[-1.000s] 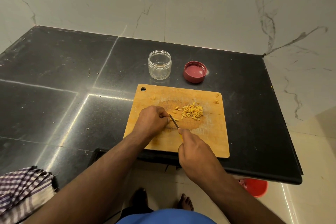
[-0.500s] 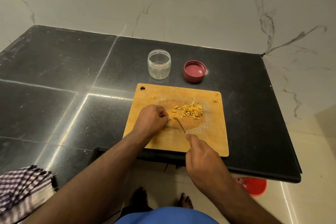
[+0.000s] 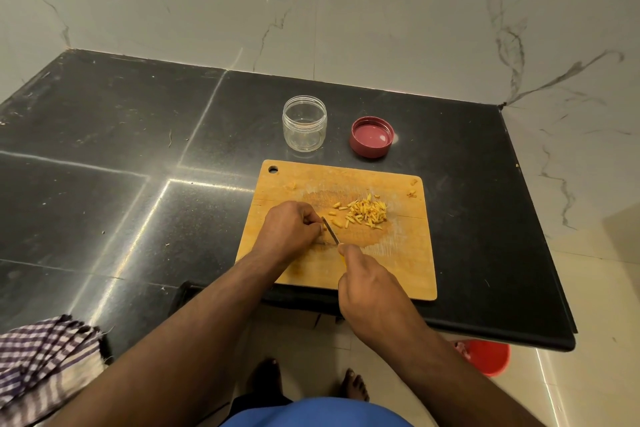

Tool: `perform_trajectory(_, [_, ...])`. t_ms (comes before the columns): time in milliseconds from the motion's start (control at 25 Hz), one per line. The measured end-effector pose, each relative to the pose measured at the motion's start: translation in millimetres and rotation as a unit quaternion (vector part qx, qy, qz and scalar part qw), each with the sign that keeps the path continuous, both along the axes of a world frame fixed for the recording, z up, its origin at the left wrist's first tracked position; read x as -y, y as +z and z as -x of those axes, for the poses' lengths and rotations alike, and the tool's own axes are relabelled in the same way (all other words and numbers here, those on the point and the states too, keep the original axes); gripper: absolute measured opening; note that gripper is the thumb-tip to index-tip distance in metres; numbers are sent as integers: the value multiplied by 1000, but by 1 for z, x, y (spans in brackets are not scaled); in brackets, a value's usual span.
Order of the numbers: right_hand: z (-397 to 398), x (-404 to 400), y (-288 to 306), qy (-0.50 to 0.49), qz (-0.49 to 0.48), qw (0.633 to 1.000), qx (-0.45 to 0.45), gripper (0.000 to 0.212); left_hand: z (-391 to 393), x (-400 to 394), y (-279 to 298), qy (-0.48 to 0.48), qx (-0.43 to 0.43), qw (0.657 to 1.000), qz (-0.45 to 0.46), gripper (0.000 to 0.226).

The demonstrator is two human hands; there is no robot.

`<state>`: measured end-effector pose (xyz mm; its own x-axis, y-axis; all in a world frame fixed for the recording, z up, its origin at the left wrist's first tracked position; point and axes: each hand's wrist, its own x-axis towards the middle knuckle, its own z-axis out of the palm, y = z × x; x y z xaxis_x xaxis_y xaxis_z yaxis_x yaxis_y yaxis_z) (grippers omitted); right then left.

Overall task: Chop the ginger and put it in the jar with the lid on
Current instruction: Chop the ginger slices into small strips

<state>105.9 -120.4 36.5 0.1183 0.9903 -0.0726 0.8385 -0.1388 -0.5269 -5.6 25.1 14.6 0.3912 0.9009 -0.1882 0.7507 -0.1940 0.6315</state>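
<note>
Knife (image 3: pixel 331 230) returned beside left hand (image 3: pixel 290 229) pinching ginger, gripped by right hand (image 3: pixel 372 291): chopping unfinished, jar (image 3: pixel 304 124) empty.

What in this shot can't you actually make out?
Head view only:
- The ginger under the left hand: curled fingers hide it.
- Knife handle: the right hand covers nearly all of it.
- Red bucket: counter edge cuts it off.
- Checked cloth: cropped by the left frame edge.
</note>
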Motion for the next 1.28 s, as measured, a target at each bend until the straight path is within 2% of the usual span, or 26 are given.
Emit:
perform_trajectory(240, [-2, 12, 2, 3, 36, 999, 13, 40, -1, 1, -1, 8, 5, 1000, 4, 9])
perform_trajectory(320, [-8, 22, 2, 39, 32, 996, 79, 29, -1, 1, -1, 9, 9, 1000, 11, 10])
perform_trajectory(400, [-14, 29, 2, 101, 2, 976, 195, 11, 0, 1, -3, 6, 11, 1000, 13, 10])
perform_trajectory(480, [-17, 28, 5, 113, -19, 962, 249, 10, 0, 1, -3, 7, 10, 1000, 14, 9])
perform_trajectory(600, [-18, 21, 4, 81, -24, 976, 199, 15, 0, 1, -3, 10, 17, 1000, 19, 8])
perform_trajectory(760, [-18, 14, 5, 25, -23, 990, 139, 24, -2, 5, -1, -11, 19, 999, -27, 24])
perform_trajectory(880, [-21, 15, 9, 76, -44, 979, 184, 23, -2, 6, 0, -24, 19, 999, -34, 34])
perform_trajectory(960, [-22, 16, 11, 25, -31, 989, 139, 38, -2, 5, 0, -30, 22, 999, -36, 39])
perform_trajectory(1080, [-23, 18, 4, 25, -62, 986, 154, 46, -3, 5, 1, -48, 3, 998, -36, 41])
perform_trajectory(1160, [-23, 18, 6, 47, -51, 982, 175, 44, -4, 4, 1, -50, -2, 998, -31, 42])
perform_trajectory(1280, [-26, 22, 10, 111, -70, 962, 238, 14, -3, 3, 0, -33, 10, 999, -23, 48])
